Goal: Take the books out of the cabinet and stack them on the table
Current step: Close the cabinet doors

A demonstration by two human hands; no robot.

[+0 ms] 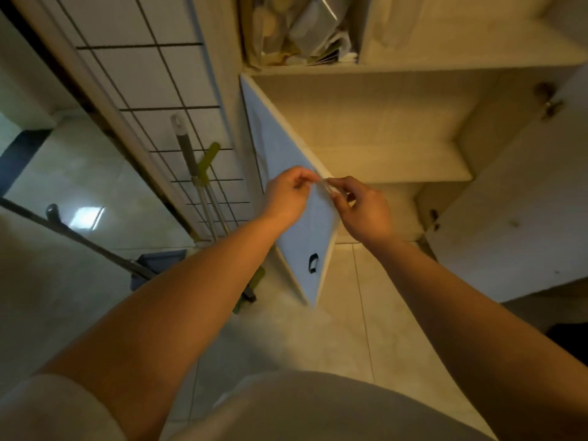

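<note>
The cabinet [366,132] fills the upper right of the head view, its lower compartment standing open with pale shelves [410,173] showing bare boards; its right wall and a right-hand door [509,224] run out of the frame, so their full extent cannot be seen; the blue door [286,148] on the left swings out toward the person, a small dark handle [313,263] near its lower edge; the compartment above holds a crammed jumble of bags and papers [302,30], cut off by the top edge and too blurred to tell whether any of them are books; no book can be made out with certainty anywhere in the view; left of the cabinet, mop handles [197,173] lean against a tiled wall [143,74], their lower ends hidden behind the left forearm; the tiled floor [343,313] spreads below; both arms reach forward and the two hands meet at the blue door's free edge; the left hand [288,194] has its fingers curled with fingertips pinched together, and the right hand [362,206] is likewise curled; between them lies a small, pale, thin strip [327,185] that both appear to pinch, though what it is cannot be told.
</note>
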